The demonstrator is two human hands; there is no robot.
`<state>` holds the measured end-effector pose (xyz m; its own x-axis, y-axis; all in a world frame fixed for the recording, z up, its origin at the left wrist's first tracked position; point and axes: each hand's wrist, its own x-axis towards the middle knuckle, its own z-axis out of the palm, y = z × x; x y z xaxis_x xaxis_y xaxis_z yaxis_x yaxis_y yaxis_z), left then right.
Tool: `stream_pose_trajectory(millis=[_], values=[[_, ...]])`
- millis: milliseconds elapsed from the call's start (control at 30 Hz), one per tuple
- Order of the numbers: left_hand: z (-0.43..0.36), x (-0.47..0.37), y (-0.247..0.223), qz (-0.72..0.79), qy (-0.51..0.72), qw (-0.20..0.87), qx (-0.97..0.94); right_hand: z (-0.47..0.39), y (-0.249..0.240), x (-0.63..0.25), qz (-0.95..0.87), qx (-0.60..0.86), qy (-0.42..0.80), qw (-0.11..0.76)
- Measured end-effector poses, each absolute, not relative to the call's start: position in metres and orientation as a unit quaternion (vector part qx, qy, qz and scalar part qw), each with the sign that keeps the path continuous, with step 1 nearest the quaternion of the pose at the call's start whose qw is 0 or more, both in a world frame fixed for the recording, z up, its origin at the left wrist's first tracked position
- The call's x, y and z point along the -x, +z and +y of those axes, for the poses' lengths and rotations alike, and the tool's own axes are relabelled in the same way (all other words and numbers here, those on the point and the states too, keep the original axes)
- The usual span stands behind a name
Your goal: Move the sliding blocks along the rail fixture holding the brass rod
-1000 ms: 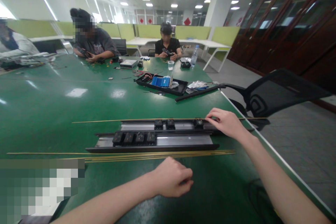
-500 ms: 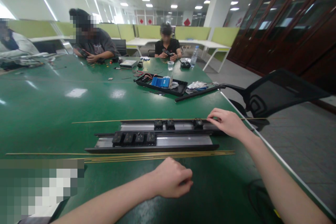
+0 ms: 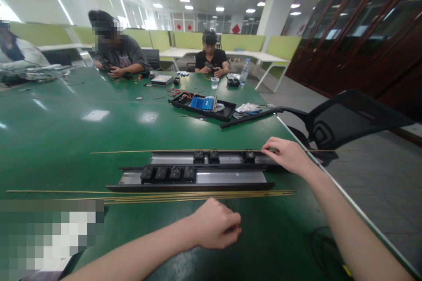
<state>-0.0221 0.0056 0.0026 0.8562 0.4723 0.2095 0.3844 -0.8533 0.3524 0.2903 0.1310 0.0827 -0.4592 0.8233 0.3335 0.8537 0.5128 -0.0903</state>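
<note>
My right hand [image 3: 285, 153] pinches a long thin brass rod [image 3: 132, 152] at the right end of the farther metal rail. This rod lies along that rail's far edge and reaches past the table's side. Three black blocks [image 3: 213, 156] sit in the farther rail [image 3: 231, 158]. Several more black blocks [image 3: 161, 173] stand in a row at the left of the nearer rail [image 3: 227, 177], which has black edges. My left hand [image 3: 217, 223] is curled into a loose fist over the green table, with nothing visible in it. Just beyond it lies a bundle of brass rods [image 3: 184, 195].
Farther back is a black tray [image 3: 227, 113] with a blue finned part [image 3: 202, 103] and wires. Beside it are gloves [image 3: 247, 109] and a black bar [image 3: 245, 119]. A mesh chair [image 3: 356, 114] stands at the right. Other people work across the table [image 3: 125, 123].
</note>
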Motion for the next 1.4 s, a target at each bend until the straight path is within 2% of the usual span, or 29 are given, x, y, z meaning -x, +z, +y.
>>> stream_pose_trajectory(millis=[1400], values=[[0.006,0.024,0.003,0.227,0.146,0.154,-0.950,0.127,0.100,-0.298,-0.834,0.538,-0.019,0.117]])
